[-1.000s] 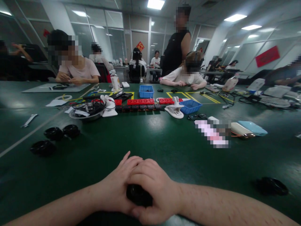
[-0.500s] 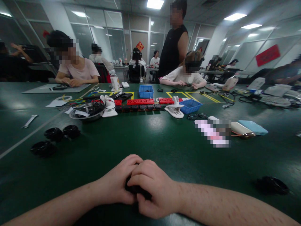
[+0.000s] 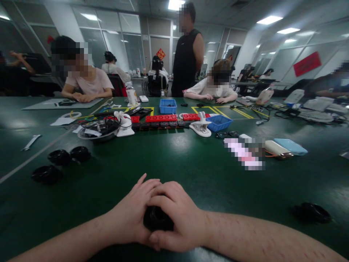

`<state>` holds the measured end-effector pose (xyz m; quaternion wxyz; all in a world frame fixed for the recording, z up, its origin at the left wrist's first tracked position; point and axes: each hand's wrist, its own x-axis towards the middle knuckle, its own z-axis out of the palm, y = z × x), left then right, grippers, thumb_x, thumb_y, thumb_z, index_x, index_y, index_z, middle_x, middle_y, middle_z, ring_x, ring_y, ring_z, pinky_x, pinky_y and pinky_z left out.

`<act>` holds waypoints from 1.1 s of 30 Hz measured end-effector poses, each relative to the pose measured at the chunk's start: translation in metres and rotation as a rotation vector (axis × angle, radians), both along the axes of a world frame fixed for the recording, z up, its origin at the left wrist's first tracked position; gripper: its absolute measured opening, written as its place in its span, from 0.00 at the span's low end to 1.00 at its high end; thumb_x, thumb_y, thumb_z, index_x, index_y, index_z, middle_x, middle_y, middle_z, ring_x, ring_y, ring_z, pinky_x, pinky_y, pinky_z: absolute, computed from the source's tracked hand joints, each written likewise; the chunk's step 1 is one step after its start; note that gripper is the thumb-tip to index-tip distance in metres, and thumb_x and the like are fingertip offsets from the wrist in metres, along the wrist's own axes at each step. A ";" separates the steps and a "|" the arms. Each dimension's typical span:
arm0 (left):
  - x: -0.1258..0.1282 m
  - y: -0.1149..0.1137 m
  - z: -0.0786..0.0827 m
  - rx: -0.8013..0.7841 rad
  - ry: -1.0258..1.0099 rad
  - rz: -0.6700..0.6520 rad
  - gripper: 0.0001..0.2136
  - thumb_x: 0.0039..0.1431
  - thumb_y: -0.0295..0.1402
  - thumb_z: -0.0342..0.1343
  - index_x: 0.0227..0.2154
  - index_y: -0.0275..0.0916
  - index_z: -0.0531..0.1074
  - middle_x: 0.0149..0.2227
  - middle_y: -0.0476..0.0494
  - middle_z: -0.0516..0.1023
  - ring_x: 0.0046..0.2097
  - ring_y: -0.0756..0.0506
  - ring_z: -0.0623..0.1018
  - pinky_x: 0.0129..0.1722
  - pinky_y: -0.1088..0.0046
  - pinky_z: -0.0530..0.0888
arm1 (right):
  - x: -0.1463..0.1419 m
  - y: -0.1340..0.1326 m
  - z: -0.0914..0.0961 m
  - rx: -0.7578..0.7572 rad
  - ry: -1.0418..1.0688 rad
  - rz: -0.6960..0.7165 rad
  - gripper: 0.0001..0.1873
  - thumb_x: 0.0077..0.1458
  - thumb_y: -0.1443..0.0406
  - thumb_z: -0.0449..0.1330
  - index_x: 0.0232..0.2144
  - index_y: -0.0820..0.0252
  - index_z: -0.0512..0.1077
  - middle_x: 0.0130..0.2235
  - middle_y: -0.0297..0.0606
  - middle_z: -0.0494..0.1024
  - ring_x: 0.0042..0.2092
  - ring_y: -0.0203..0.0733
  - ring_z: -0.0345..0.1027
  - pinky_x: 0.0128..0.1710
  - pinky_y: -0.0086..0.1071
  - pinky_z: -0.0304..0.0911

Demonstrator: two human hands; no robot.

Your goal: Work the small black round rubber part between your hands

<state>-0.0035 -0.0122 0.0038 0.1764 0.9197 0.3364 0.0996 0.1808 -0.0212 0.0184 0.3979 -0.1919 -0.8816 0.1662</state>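
Observation:
At the front of the green table, a glossy black coil (image 3: 157, 219), apparently a bundled cable, sits between my two hands. My left hand (image 3: 133, 214) curves round its left and far side, one finger lifted outward. My right hand (image 3: 181, 218) wraps over its right side, fingers on top and thumb across the near side. The fingers of both hands overlap above the coil, so much of it is hidden.
Similar black coils (image 3: 59, 157) lie at the left, and another coil (image 3: 312, 213) at the right. Farther back stand a metal bowl (image 3: 99, 137), a white clip stand (image 3: 201, 128), red power strips (image 3: 161, 118) and a blue bin (image 3: 219, 123). People sit across the table; one person stands.
My hands have shifted round the coil, and more of it shows between them. A left finger has lifted and my right thumb now stretches across the near side. The standing person has moved left.

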 end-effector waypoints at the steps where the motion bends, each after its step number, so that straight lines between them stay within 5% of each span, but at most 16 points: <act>1: 0.002 -0.002 0.001 0.016 -0.004 0.025 0.42 0.37 0.50 0.62 0.56 0.41 0.57 0.53 0.37 0.65 0.56 0.32 0.63 0.57 0.39 0.46 | 0.000 0.000 0.000 -0.012 -0.006 -0.018 0.29 0.56 0.47 0.45 0.42 0.66 0.67 0.40 0.47 0.71 0.43 0.45 0.64 0.42 0.38 0.60; 7: 0.010 -0.009 0.007 0.047 -0.025 0.162 0.21 0.43 0.41 0.61 0.42 0.40 0.69 0.41 0.43 0.72 0.46 0.39 0.71 0.59 0.44 0.47 | 0.000 0.001 -0.003 -0.065 -0.027 -0.062 0.29 0.55 0.45 0.45 0.41 0.64 0.67 0.38 0.43 0.72 0.39 0.42 0.65 0.38 0.37 0.60; 14: 0.001 -0.001 -0.006 -0.065 -0.094 0.001 0.34 0.38 0.33 0.62 0.53 0.42 0.61 0.54 0.41 0.65 0.56 0.36 0.63 0.59 0.49 0.52 | -0.002 0.002 -0.004 -0.013 0.030 0.054 0.14 0.50 0.63 0.50 0.38 0.63 0.66 0.36 0.41 0.73 0.40 0.40 0.66 0.41 0.33 0.62; 19: 0.004 0.004 0.003 -0.162 -0.073 -0.073 0.30 0.38 0.30 0.60 0.50 0.45 0.66 0.55 0.45 0.64 0.58 0.35 0.60 0.60 0.52 0.52 | -0.004 0.002 -0.009 0.035 -0.031 0.244 0.15 0.40 0.67 0.44 0.33 0.62 0.64 0.30 0.39 0.72 0.37 0.38 0.66 0.43 0.34 0.63; 22: 0.005 0.004 0.007 -0.183 -0.061 -0.070 0.34 0.39 0.32 0.61 0.54 0.43 0.61 0.56 0.42 0.64 0.58 0.35 0.61 0.60 0.49 0.50 | -0.004 0.003 -0.010 0.046 -0.084 0.286 0.15 0.41 0.67 0.45 0.34 0.62 0.64 0.31 0.39 0.72 0.39 0.38 0.66 0.46 0.35 0.61; 27: 0.004 0.002 0.006 -0.173 -0.034 -0.059 0.39 0.39 0.42 0.64 0.56 0.43 0.56 0.57 0.40 0.62 0.58 0.35 0.60 0.60 0.47 0.46 | -0.003 0.003 -0.005 0.099 0.029 0.181 0.17 0.48 0.60 0.49 0.39 0.63 0.64 0.37 0.40 0.73 0.43 0.39 0.65 0.49 0.36 0.58; 33: 0.008 -0.004 0.008 -0.084 -0.060 0.077 0.27 0.38 0.43 0.64 0.42 0.40 0.67 0.41 0.45 0.69 0.47 0.40 0.70 0.60 0.47 0.46 | -0.001 0.000 -0.005 -0.039 -0.058 -0.015 0.25 0.51 0.49 0.51 0.42 0.63 0.66 0.38 0.41 0.73 0.39 0.42 0.66 0.38 0.36 0.59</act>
